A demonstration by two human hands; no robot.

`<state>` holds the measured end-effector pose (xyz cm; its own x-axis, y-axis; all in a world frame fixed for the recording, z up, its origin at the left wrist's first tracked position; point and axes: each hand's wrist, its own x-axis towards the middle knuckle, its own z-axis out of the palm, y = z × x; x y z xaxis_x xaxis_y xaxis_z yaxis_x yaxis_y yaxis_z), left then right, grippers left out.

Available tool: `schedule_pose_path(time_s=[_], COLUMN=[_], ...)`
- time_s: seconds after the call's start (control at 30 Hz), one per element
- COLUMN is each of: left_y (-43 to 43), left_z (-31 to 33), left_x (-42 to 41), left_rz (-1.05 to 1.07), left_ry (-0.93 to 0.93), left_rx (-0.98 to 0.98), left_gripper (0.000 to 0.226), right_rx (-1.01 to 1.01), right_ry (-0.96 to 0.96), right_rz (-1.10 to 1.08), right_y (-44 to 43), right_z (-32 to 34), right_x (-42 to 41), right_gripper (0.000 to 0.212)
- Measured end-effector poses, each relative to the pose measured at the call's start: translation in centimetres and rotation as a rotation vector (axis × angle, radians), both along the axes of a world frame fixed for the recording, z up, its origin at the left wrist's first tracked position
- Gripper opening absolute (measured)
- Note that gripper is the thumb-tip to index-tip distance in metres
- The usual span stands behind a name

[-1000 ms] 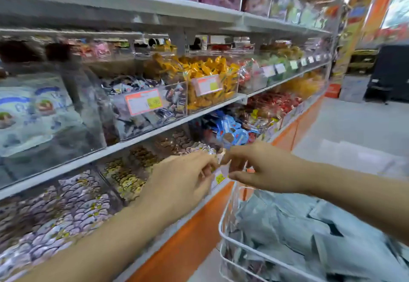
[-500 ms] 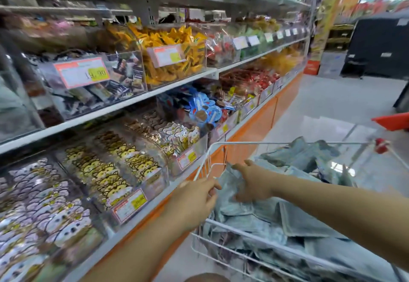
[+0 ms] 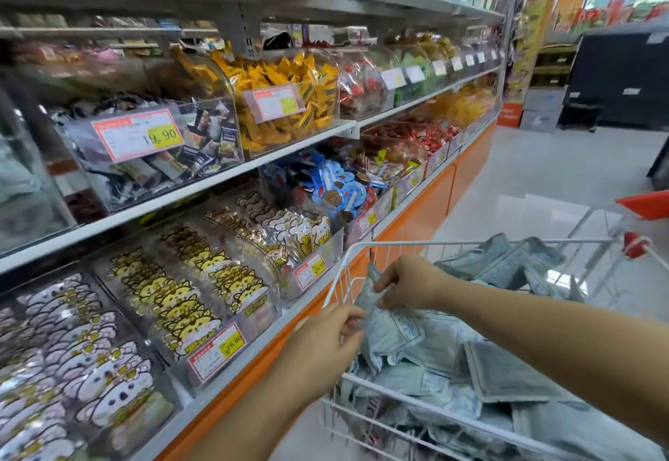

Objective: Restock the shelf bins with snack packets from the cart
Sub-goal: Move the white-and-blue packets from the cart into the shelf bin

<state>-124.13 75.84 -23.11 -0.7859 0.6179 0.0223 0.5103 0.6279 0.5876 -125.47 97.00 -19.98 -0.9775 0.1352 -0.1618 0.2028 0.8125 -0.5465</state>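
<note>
A white wire cart at the lower right is heaped with pale grey-blue snack packets. My right hand pinches the top of one grey-blue packet and lifts it at the cart's near left corner. My left hand closes its fingers on the same packet's left edge, over the cart rim. Clear shelf bins with price tags fill the shelves on the left.
The bins hold cat-printed packets, yellow sweets, blue packets and red ones. An orange shelf base runs beside the cart. A pale tiled aisle opens ahead, with a dark cabinet at its end.
My hands left the lower shelf's front edge and dropped into the cart. The view swung down and right. Both hands have now taken hold of one grey-blue packet and raised it.
</note>
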Motion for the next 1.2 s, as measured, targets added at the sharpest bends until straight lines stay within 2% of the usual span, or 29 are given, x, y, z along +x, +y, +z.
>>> schedule_pose_path(time_s=[0.13, 0.2, 0.23, 0.3, 0.4, 0.5, 0.57, 0.63, 0.7, 0.73, 0.8, 0.93, 1.03, 1.1, 1.2], left_y=[-0.1, 0.2, 0.4, 0.8, 0.4, -0.7, -1.3, -2.0, -2.6, -3.0, -3.6, -4.5, -5.0, -5.2, -5.2], left_z=[1.6, 2.8, 3.3, 4.0, 4.7, 5.7, 6.5, 7.2, 8.2, 8.7, 9.4, 10.1, 10.2, 10.2, 10.5], left_x=[0.7, 1.7, 2.3, 3.0, 2.8, 2.2, 2.2, 2.4, 2.9, 3.0, 2.9, 2.5, 2.2, 2.1, 2.7], left_rz=[-0.018, -0.021, -0.012, 0.021, 0.075, 0.055, 0.045, 0.019, 0.006, 0.009, 0.0, 0.068, 0.164, 0.249, 0.391], left_ry=[0.041, 0.109, 0.161, 0.253, 0.276, 0.207, 0.131, -0.068, -0.337, -0.424, -0.501, -0.474, -0.336, -0.238, -0.077], left_rx=[0.022, -0.024, -0.049, -0.006, 0.214, 0.389, 0.475, 0.553, 0.636, 0.651, 0.664, 0.73, 0.704, 0.685, 0.573], left_gripper=[0.073, 0.096, 0.103, 0.107, 0.111, 0.102, 0.086, 0.064, 0.042, 0.037, 0.037, 0.036, 0.033, 0.04, 0.039], right_rx=[-0.084, -0.239, -0.379, -0.634, -0.725, -0.724, -0.697, -0.717, -0.729, -0.722, -0.665, -0.543, -0.544, -0.536, -0.542], right_ry=[0.176, 0.262, 0.28, 0.279, 0.297, 0.354, 0.374, 0.39, 0.395, 0.39, 0.368, 0.391, 0.466, 0.496, 0.535], right_rz=[-0.048, -0.112, -0.15, -0.197, -0.146, -0.015, 0.063, 0.095, 0.117, 0.129, 0.146, 0.092, 0.042, 0.058, 0.1], right_y=[-0.2, -0.7, -1.1, -2.3, -3.8, -4.9, -5.3, -5.6, -5.7, -5.8, -5.8, -5.7, -5.5, -5.6, -6.1], right_z=[3.8, 5.3, 6.0, 7.1, 8.3, 9.9, 10.6, 10.9, 11.0, 11.1, 11.1, 10.9, 11.0, 11.3, 11.9], right_x=[2.3, 3.7, 4.4, 5.6, 6.7, 7.4, 7.4, 7.1, 6.7, 6.5, 6.4, 6.2, 6.4, 6.4, 6.6], right_gripper=[0.014, 0.011, 0.011, 0.011, 0.011, 0.01, 0.023, 0.027, 0.014, 0.012, 0.023, 0.02, 0.016, 0.015, 0.012])
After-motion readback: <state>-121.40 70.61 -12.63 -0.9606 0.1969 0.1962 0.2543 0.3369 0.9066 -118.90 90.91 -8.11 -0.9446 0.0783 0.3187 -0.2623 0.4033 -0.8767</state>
